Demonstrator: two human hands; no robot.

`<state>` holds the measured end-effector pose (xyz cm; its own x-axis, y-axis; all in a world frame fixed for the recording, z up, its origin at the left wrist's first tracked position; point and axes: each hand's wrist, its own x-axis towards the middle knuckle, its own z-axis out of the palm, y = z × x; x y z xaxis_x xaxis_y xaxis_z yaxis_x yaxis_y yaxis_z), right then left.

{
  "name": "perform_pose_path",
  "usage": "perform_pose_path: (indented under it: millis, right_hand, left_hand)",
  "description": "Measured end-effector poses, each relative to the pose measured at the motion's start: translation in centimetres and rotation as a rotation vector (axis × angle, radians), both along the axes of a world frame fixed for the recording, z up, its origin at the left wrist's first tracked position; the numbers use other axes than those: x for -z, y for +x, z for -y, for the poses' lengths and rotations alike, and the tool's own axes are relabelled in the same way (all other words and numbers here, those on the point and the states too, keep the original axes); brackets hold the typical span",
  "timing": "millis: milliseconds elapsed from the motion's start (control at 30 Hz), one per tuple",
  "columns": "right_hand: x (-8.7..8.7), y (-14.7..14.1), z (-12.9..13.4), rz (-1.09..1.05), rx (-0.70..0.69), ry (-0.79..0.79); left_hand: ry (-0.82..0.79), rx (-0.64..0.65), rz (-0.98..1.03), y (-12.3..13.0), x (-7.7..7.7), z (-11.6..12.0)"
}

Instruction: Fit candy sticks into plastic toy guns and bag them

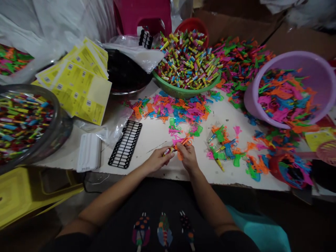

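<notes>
Near the table's front edge, my left hand [158, 159] pinches a small yellow-and-dark wrapped tube [168, 151]. Close to its right, my right hand [187, 155] has its fingers closed on an orange toy gun [187, 140]. The tube's tip points toward the orange toy, and whether they touch is too small to tell. Just beyond the hands lie pink and green toy guns [195, 131]. To the right is a loose group of toy guns [229, 148] with a few wrapped tubes among them.
A green basin [181, 91] of wrapped tubes stands at the back, a purple tub [250, 92] of toy guns at the right. A clear basin [61, 120], yellow cards [81, 92], a black rack [125, 144] and a white box [88, 152] are on the left.
</notes>
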<state>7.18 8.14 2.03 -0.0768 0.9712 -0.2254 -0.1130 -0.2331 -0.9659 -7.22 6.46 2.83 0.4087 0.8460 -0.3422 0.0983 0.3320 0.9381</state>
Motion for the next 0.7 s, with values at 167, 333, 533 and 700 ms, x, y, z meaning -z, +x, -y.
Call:
perform_pose_path:
  millis: [167, 333, 533, 700]
  right_hand:
    - [-0.1, -0.2, 0.9, -0.007, 0.026, -0.022]
    - [-0.3, 1.6, 0.2, 0.165, 0.005, -0.022]
    - [-3.5, 11.5, -3.0, 1.311, 0.404, -0.225]
    - [-2.2, 12.2, -6.3, 1.642, 0.052, 0.208]
  left_hand:
    - [0.113, 0.051, -0.084, 0.5, -0.6, 0.3]
    - [0.172, -0.045, -0.148, 1.4, -0.2, 0.7]
    - [-0.093, -0.298, -0.103, -0.5, 1.2, -0.6]
    - [-0.246, -0.199, 0.041, 0.3, 1.0, -0.8]
